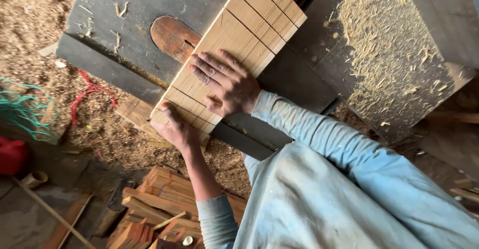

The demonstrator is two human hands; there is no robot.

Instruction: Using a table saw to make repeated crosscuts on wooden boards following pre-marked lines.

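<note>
Hands: right hand (227, 82) flat, fingers spread on grooved wooden board (234, 39); left hand (174, 127) grips board's near end.

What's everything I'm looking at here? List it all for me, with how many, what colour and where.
Board: one, pale wood with dark cross lines, flat on the saw table.
Saw table: one, dark grey, top of view.
Insert plate: one, reddish-brown, set in the table beside the board.
Sawdust: pale heap on the table's right part; more covers the floor.
Wood offcuts: a pile, count unclear, orange-brown, on the floor below.
Cord: green tangle, floor at left.
Red cord: one, on the floor sawdust.
Red object: one, left edge, kind unclear.
Left hand: grips the board's near end.
Right hand: pressed flat on the board.
Sleeves: light blue.
</note>
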